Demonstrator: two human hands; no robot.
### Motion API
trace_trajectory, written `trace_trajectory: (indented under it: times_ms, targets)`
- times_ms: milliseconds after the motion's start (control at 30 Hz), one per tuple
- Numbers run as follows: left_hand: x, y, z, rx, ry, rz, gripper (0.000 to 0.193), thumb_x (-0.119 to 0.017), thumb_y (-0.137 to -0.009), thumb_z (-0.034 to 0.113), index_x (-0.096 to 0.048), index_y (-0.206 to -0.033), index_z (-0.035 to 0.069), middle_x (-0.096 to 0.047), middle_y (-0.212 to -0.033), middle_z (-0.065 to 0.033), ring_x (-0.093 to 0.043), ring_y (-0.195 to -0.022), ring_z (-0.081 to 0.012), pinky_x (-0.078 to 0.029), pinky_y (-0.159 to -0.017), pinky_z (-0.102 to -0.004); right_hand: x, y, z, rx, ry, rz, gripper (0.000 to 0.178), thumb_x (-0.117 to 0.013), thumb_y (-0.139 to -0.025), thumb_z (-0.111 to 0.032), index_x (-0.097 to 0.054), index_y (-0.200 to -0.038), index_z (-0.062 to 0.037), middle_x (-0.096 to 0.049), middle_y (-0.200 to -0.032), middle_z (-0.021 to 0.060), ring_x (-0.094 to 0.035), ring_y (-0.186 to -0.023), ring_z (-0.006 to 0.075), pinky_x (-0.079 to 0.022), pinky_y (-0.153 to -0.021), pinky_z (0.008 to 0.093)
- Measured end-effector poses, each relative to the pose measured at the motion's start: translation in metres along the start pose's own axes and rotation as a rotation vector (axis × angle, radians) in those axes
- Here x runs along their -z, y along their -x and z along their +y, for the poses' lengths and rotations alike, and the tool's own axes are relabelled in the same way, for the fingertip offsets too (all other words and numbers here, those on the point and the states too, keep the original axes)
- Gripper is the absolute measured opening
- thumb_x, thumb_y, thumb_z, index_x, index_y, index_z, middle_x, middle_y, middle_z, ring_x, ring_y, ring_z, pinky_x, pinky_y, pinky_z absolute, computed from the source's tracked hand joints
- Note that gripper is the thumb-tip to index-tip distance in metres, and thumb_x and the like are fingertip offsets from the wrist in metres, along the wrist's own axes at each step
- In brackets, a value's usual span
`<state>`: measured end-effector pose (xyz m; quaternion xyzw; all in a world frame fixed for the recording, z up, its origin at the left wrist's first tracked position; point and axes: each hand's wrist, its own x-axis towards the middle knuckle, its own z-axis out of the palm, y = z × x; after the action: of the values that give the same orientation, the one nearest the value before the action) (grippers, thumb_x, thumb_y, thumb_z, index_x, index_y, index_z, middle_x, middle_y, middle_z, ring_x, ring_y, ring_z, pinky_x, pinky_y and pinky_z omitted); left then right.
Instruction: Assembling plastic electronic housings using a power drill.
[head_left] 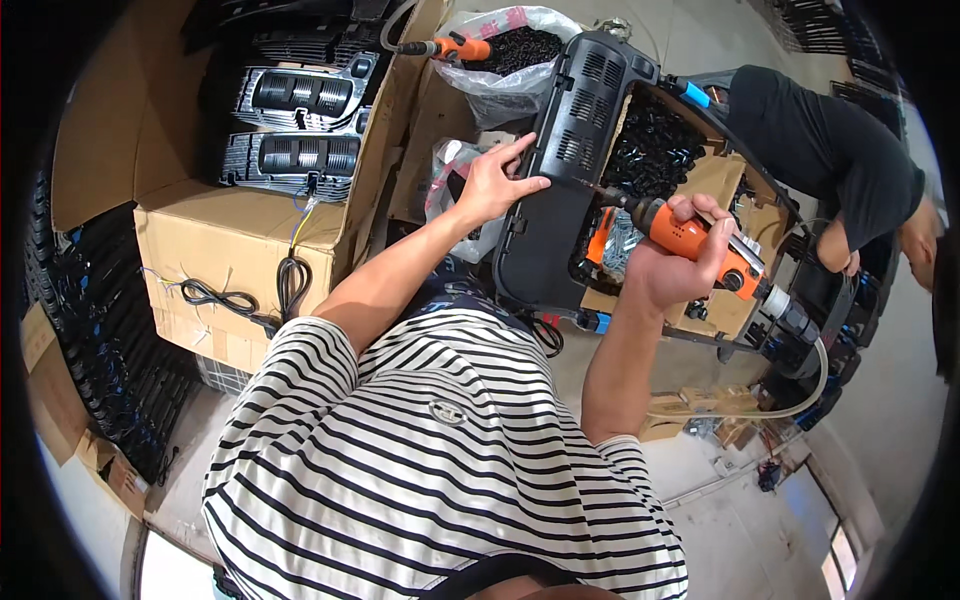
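Note:
In front of me is a long black plastic housing with slotted vents at its far end. My left hand rests on its left edge, thumb and forefinger spread apart on the surface; the other fingers are partly hidden. My right hand is wrapped round an orange air screwdriver, with a hose at its rear end. The tool lies almost level, its dark tip pointing left at the housing's right edge. Whether the tip touches a screw is too small to tell.
An open carton on the left holds finned metal units. Another orange power tool lies by a plastic bag of dark small parts. Right of the housing are a pile of black parts and bagged screws. A co-worker bends over at the right.

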<state>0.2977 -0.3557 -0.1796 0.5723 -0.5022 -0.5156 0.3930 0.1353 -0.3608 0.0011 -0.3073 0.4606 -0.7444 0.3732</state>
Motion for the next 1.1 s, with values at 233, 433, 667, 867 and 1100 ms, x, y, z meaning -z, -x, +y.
trace_trajectory:
  times_ms: [233,433,667,867,1100]
  targets:
    - [-0.003,0.01,0.003,-0.029,0.007,0.024,0.074,-0.085,-0.068,0.023,-0.055,-0.134,0.007,-0.042,-0.072,0.0014,-0.039,-0.066,-0.0097,-0.039,-0.062,-0.0246,-0.008,0.002,0.011,-0.006,-0.09,-0.11,0.015,-0.057,-0.092,-0.02,-0.055,-0.092,-0.005,-0.063,-0.09,0.0131,-0.054,-0.073,0.0191,-0.045,-0.074,0.035]
    - [-0.001,0.011,0.006,-0.03,-0.013,0.014,0.075,-0.085,-0.068,0.025,-0.054,-0.134,0.008,-0.043,-0.072,-0.001,-0.042,-0.067,-0.0115,-0.041,-0.063,-0.0268,-0.013,0.005,0.032,0.066,0.004,-0.172,0.01,-0.056,-0.093,-0.015,-0.056,-0.095,-0.0048,-0.063,-0.091,0.0161,-0.056,-0.073,0.0195,-0.047,-0.071,0.0356]
    - [0.0,0.013,0.003,-0.039,-0.029,0.015,0.074,-0.085,-0.068,0.027,-0.055,-0.133,0.008,-0.046,-0.074,-0.0028,-0.044,-0.067,-0.013,-0.042,-0.063,-0.0283,-0.014,0.006,0.041,0.082,0.034,-0.204,0.01,-0.055,-0.094,-0.013,-0.056,-0.096,-0.0029,-0.064,-0.092,0.0177,-0.056,-0.073,0.0195,-0.048,-0.069,0.0347]
    - [0.0,0.012,0.003,-0.045,-0.021,0.013,0.074,-0.085,-0.068,0.027,-0.055,-0.133,0.008,-0.045,-0.073,-0.003,-0.043,-0.066,-0.013,-0.042,-0.063,-0.0282,-0.019,0.006,0.056,0.077,0.051,-0.201,0.009,-0.057,-0.091,-0.009,-0.055,-0.095,-0.0009,-0.064,-0.091,0.0176,-0.057,-0.071,0.0191,-0.049,-0.068,0.0332]
    - [0.0,0.011,-0.001,-0.065,-0.03,0.016,0.074,-0.085,-0.067,0.027,-0.056,-0.132,0.008,-0.046,-0.072,-0.0033,-0.043,-0.064,-0.0126,-0.043,-0.061,-0.0287,-0.031,0.017,0.083,0.101,0.184,-0.264,0.009,-0.057,-0.086,-0.004,-0.054,-0.093,0.0013,-0.064,-0.088,0.0181,-0.058,-0.067,0.0184,-0.051,-0.067,0.0317]
